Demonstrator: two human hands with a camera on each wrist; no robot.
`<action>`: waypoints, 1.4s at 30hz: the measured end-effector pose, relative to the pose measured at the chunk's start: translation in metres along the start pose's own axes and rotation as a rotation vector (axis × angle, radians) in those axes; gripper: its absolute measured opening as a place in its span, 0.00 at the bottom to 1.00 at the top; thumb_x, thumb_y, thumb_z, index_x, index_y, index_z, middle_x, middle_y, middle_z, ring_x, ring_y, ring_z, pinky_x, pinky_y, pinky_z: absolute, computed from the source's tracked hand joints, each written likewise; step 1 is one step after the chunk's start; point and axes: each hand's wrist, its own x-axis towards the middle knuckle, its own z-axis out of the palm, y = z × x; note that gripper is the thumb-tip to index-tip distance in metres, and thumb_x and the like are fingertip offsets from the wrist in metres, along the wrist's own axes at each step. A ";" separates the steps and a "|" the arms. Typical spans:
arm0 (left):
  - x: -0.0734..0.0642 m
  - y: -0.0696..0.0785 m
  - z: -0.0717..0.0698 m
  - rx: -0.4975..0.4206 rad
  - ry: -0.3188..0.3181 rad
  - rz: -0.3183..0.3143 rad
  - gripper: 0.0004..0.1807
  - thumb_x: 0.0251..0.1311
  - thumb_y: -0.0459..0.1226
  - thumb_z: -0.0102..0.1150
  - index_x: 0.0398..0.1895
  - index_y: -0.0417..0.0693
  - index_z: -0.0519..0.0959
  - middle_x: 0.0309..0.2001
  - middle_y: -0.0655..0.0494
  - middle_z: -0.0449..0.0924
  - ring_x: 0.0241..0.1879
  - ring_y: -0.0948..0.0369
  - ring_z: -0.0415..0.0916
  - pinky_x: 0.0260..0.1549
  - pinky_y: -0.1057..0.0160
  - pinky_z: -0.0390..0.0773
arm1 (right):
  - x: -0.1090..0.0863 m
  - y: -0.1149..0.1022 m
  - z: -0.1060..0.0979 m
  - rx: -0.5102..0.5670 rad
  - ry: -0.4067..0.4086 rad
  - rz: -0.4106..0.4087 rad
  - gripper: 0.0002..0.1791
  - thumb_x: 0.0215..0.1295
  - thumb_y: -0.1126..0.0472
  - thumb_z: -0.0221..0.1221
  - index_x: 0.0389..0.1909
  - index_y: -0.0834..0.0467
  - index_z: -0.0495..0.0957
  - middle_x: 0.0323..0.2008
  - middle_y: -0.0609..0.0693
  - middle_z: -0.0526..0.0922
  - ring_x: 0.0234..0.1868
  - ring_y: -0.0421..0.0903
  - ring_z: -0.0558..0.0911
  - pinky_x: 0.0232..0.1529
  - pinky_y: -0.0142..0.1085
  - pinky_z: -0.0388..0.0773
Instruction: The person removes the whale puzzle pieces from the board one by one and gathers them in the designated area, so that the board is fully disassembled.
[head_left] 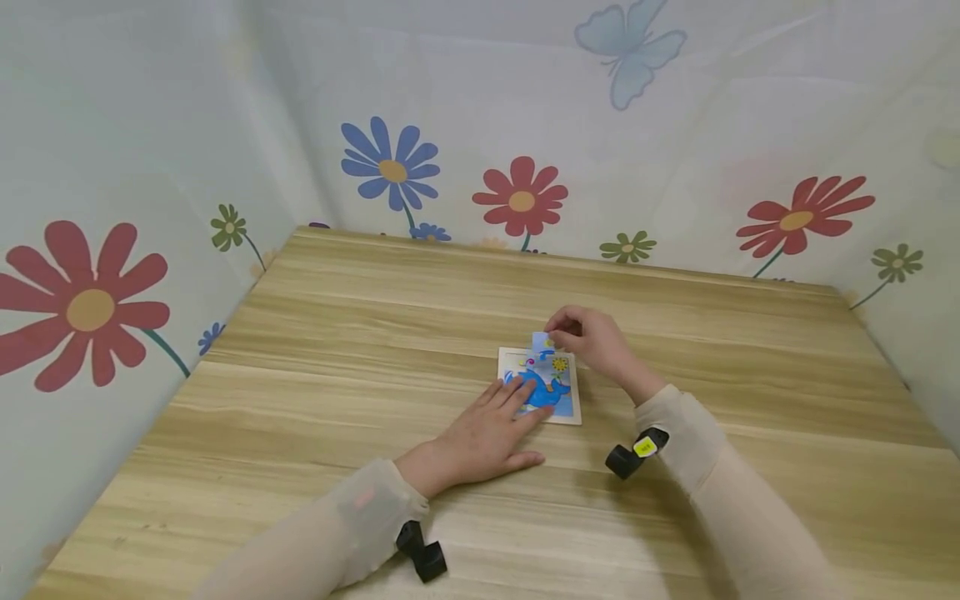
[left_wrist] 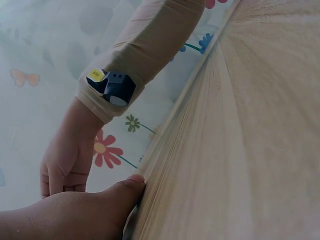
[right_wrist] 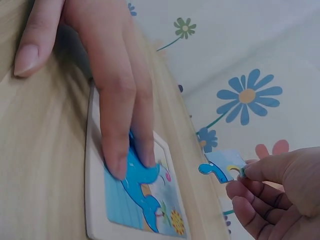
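Note:
A small square jigsaw puzzle (head_left: 566, 404) with a pale frame and a blue whale picture lies flat on the table. My left hand (head_left: 480, 435) rests over its lower left part, fingers extended onto the picture and covering some of it. Just above the puzzle's far edge, my right hand (head_left: 597, 343) pinches a light blue puzzle piece (right_wrist: 220, 166) between thumb and fingertips. The piece carries a darker blue shape and a bit of yellow. In the right wrist view it is held apart from the board. The left wrist view shows neither the puzzle nor the piece.
The wooden table (head_left: 360, 308) runs back to a white curtain (head_left: 465, 75) printed with flowers and a butterfly. Black wrist cameras sit on both sleeves, the right one (head_left: 633, 454) close above the tabletop.

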 end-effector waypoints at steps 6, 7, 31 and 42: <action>0.000 0.000 0.000 0.002 -0.001 -0.002 0.34 0.67 0.63 0.40 0.72 0.61 0.61 0.75 0.45 0.54 0.75 0.49 0.49 0.73 0.49 0.52 | -0.005 0.004 -0.016 -0.021 -0.015 0.045 0.08 0.69 0.65 0.54 0.44 0.63 0.78 0.37 0.59 0.83 0.38 0.51 0.82 0.39 0.36 0.80; 0.000 0.000 0.000 0.001 -0.002 -0.001 0.34 0.67 0.63 0.39 0.72 0.61 0.61 0.75 0.45 0.54 0.76 0.49 0.49 0.73 0.49 0.52 | -0.006 0.005 -0.018 -0.023 -0.018 0.054 0.08 0.70 0.64 0.54 0.44 0.63 0.78 0.37 0.59 0.83 0.38 0.52 0.81 0.39 0.36 0.80; 0.000 0.001 -0.002 -0.032 -0.016 -0.005 0.34 0.67 0.63 0.39 0.73 0.61 0.60 0.75 0.45 0.52 0.76 0.48 0.47 0.73 0.48 0.50 | -0.026 0.044 -0.031 -0.027 -0.096 0.130 0.07 0.68 0.67 0.55 0.41 0.66 0.78 0.36 0.57 0.80 0.34 0.44 0.76 0.34 0.31 0.77; 0.000 0.002 -0.003 -0.033 -0.021 -0.009 0.34 0.67 0.63 0.39 0.73 0.61 0.60 0.75 0.45 0.52 0.76 0.49 0.47 0.74 0.49 0.50 | -0.028 0.057 -0.027 -0.031 -0.102 0.155 0.07 0.67 0.68 0.55 0.40 0.67 0.78 0.35 0.58 0.81 0.31 0.43 0.77 0.32 0.30 0.76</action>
